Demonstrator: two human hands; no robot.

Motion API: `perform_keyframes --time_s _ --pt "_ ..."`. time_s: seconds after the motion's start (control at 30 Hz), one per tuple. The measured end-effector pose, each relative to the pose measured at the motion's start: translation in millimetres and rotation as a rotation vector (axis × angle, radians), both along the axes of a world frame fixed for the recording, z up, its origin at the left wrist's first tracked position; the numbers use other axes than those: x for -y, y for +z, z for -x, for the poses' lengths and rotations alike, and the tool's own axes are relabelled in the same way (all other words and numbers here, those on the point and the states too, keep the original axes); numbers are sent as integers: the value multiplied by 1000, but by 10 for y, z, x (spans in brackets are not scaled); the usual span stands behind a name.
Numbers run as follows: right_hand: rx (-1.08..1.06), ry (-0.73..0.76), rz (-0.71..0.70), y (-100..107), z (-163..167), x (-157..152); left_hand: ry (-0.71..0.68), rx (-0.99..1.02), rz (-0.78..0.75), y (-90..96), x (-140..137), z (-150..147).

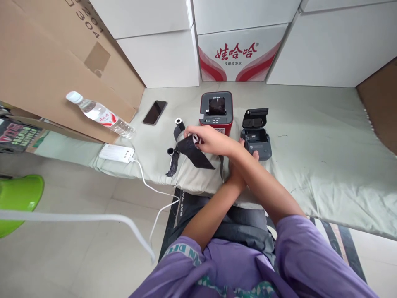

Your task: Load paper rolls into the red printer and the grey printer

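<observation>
My arms are crossed. My right hand (206,138) reaches across to the left and pinches a small paper roll (196,153), with a black strip hanging loose from it. My left hand (240,161) passes under the right forearm and grips the lower left side of a small dark label printer (262,151), whose lid (255,118) stands raised. Other small rolls lie beside my right hand: a black one (179,123) behind it, and one trailing a crumpled black strip (173,163) to its left. My palms are hidden.
A red and black printer (216,109) stands behind my hands. To the left are a phone (155,112), a water bottle (102,116) and a white power bank (116,153) with a white cable (143,178). White boxes (238,54) and a large cardboard carton (62,54) line the cloth-covered surface.
</observation>
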State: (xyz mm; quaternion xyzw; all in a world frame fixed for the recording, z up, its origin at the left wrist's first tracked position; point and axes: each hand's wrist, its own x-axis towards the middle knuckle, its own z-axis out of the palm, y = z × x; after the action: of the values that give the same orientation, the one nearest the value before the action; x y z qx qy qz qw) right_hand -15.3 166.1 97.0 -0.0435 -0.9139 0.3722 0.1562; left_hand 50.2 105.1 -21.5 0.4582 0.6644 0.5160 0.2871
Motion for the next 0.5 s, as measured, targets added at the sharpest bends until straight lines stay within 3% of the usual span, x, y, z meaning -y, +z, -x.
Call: perform_keyframes --time_s 0.17,0.33,0.4,0.5 --pt "-300 174 528 21 45 -52 10 -43 1 135 47 62" --pt "-353 395 1064 127 32 30 -55 -48 43 133 45 77" --pt "-310 417 1214 181 14 57 -59 -56 41 92 32 73" --pt "-259 427 1310 236 29 51 -37 -65 36 11 9 66"
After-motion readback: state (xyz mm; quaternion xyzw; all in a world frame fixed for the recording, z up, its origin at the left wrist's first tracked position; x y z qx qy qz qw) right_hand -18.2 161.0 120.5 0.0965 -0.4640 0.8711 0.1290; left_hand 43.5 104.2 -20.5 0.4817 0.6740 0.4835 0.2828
